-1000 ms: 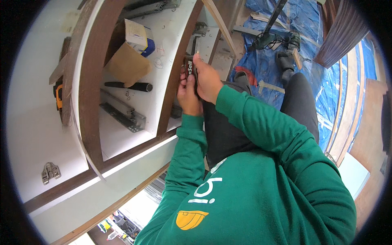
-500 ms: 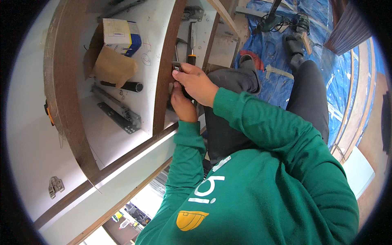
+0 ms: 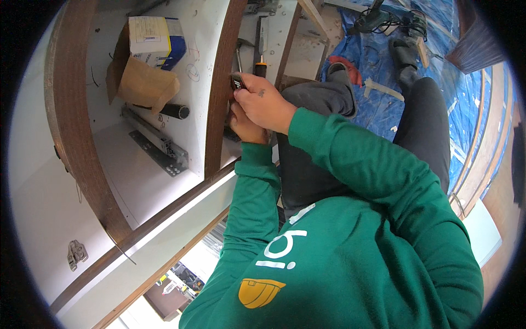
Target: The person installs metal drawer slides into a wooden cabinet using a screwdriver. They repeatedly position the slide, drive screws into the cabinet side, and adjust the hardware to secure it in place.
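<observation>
My right hand (image 3: 267, 103) is closed around a small dark object with a pale marking (image 3: 238, 82), held at the edge of a brown upright panel (image 3: 219, 93). What kind of tool it is, I cannot make out. Just below it, my left hand (image 3: 246, 125) is closed against the same panel edge, its fingers partly covered by the right hand; whatever it grips is hidden. Beyond the hands, in the cabinet compartment, lies a chisel-like tool with a black and orange handle (image 3: 261, 69). A thin metal-shafted tool (image 3: 239, 52) lies beside it.
In the left compartment are an open cardboard box (image 3: 148, 44), a black tube (image 3: 175, 111) and metal drawer slides (image 3: 159, 151). A hinge (image 3: 77, 255) sits on the lower left panel. Blue sheeting (image 3: 378, 109) covers the floor, with a corded power tool (image 3: 372, 24) on it.
Both hands have shifted slightly upward along the panel edge, and the left hand is now tucked closer under the right. The view has also shifted a little.
</observation>
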A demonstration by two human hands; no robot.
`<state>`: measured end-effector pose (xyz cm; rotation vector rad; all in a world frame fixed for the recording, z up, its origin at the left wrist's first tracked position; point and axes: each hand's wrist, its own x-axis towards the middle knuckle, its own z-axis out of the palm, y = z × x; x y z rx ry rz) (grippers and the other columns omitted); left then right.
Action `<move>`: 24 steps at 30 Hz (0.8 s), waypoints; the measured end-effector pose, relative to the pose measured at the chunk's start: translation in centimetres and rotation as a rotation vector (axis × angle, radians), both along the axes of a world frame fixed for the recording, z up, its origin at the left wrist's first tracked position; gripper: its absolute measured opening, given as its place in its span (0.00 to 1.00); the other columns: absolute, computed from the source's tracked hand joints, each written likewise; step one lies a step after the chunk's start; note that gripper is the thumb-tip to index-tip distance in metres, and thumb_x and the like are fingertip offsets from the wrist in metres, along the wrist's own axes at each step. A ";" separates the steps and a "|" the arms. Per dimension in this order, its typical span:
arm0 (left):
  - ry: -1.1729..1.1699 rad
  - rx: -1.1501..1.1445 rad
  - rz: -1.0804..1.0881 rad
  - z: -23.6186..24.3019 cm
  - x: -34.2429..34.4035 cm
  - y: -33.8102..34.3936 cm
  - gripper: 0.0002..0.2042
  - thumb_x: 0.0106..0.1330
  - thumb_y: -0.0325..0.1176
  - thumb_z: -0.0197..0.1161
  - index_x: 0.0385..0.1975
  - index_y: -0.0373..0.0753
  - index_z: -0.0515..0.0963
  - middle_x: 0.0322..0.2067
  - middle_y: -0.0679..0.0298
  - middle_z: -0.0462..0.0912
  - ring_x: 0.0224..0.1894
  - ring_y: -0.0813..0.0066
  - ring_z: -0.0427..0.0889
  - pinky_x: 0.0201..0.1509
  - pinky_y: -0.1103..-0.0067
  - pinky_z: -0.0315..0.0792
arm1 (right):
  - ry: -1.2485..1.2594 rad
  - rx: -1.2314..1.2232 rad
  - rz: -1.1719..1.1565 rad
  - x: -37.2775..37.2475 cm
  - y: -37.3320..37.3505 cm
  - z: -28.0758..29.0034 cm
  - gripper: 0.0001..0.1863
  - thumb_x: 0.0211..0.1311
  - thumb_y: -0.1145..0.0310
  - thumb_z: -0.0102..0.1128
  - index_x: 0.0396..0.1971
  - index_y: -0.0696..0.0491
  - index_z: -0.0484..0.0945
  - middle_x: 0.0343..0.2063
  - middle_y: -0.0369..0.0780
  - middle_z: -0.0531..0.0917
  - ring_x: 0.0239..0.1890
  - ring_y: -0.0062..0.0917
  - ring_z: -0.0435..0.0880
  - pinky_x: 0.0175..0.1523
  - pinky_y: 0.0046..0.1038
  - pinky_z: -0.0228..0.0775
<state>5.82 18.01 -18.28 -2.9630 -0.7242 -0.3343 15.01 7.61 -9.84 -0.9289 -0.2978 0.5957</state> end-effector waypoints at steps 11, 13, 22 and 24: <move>-0.034 0.084 -0.076 0.6 0.3 0.4 0.22 0.64 0.41 0.63 0.55 0.39 0.72 0.44 0.58 0.80 0.45 0.61 0.83 0.44 0.69 0.77 | -0.260 -0.218 -0.045 0.3 0.5 -0.9 0.18 0.62 0.72 0.49 0.50 0.63 0.73 0.46 0.60 0.78 0.51 0.58 0.76 0.56 0.45 0.70; -0.088 -0.079 -0.030 0.6 -0.2 0.4 0.21 0.65 0.40 0.63 0.56 0.39 0.72 0.45 0.57 0.81 0.45 0.59 0.83 0.44 0.69 0.77 | -0.270 -0.231 -0.058 0.4 0.4 -0.8 0.17 0.62 0.72 0.49 0.50 0.63 0.73 0.45 0.60 0.78 0.51 0.58 0.76 0.56 0.45 0.70; 0.088 0.035 -0.062 3.6 0.4 -0.4 0.19 0.70 0.36 0.56 0.59 0.39 0.70 0.52 0.58 0.79 0.52 0.65 0.81 0.48 0.74 0.77 | -0.255 -0.160 -0.076 0.9 0.9 -0.5 0.16 0.64 0.75 0.45 0.48 0.63 0.74 0.42 0.55 0.82 0.47 0.46 0.81 0.54 0.37 0.71; 0.224 0.183 -0.064 3.5 0.2 -0.1 0.19 0.71 0.36 0.55 0.60 0.40 0.69 0.55 0.58 0.77 0.56 0.66 0.78 0.51 0.76 0.76 | -0.272 -0.155 -0.081 1.0 0.9 -0.5 0.15 0.65 0.75 0.44 0.48 0.62 0.74 0.40 0.52 0.83 0.46 0.39 0.83 0.53 0.34 0.72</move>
